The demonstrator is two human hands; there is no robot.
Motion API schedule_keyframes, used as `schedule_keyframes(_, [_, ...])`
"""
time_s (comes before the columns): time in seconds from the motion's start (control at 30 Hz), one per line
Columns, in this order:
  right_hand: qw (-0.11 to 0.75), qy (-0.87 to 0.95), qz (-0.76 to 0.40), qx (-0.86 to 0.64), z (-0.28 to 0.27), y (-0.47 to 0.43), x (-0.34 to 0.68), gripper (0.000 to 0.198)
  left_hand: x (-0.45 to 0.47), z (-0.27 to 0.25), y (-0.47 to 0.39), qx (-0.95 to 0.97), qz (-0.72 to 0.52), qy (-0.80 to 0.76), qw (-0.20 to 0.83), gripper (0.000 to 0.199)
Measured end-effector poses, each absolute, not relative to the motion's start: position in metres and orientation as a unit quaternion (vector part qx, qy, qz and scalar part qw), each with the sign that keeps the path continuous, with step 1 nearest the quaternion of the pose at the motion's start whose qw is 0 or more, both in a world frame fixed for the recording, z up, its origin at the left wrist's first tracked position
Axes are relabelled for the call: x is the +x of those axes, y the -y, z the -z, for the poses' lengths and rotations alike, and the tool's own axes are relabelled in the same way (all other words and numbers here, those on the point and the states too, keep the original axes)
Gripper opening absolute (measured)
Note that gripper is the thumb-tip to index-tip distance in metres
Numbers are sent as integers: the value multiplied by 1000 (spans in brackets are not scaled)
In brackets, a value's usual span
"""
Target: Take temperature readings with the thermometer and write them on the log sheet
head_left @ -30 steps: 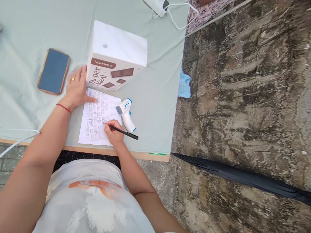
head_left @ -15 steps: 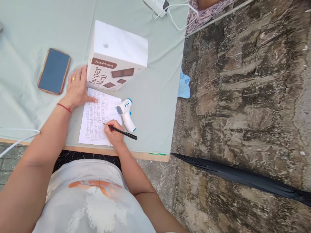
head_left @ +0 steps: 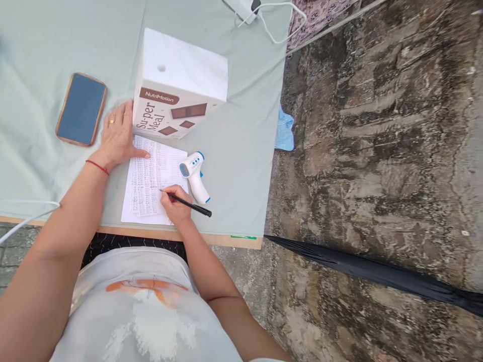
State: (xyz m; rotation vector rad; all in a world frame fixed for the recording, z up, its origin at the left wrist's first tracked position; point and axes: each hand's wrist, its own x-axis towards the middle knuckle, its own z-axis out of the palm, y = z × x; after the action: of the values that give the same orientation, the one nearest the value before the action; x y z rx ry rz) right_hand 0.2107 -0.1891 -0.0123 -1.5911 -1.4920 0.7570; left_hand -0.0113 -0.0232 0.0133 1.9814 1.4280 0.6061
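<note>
A black pen point(head_left: 190, 203) is pinched in my right hand point(head_left: 175, 205), its tip on a sheet of paper point(head_left: 149, 176) filled with small print or writing. My left hand point(head_left: 117, 134) lies flat with fingers stretched, the thumb on the paper's upper part and the fingers along the left side of a white box point(head_left: 183, 63) marked "NutriMotion Su-per Meal". Just right of the paper lies a white and blue infrared thermometer point(head_left: 195, 176), partly touching the sheet's edge. A phone point(head_left: 82, 109) with a dark screen and brown rim rests left of my left hand.
A pale green cloth point(head_left: 241, 166) covers the table. At the top lies a white device point(head_left: 241, 9) with a white cable point(head_left: 277, 40). A blue cloth or bag point(head_left: 285, 130) hangs by the right edge, and a black strip of fabric point(head_left: 362, 269) stretches right over the stone ground.
The whole view has shifted slightly. Both hands, the pen and the paper keep nearly the same places relative to each other.
</note>
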Motion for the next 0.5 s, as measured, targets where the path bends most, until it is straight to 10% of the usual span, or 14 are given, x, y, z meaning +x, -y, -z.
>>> schedule_keyframes(0.5, [446, 596, -298, -597, 13, 188, 213, 10, -13, -11, 22, 748, -235, -537, 311, 152])
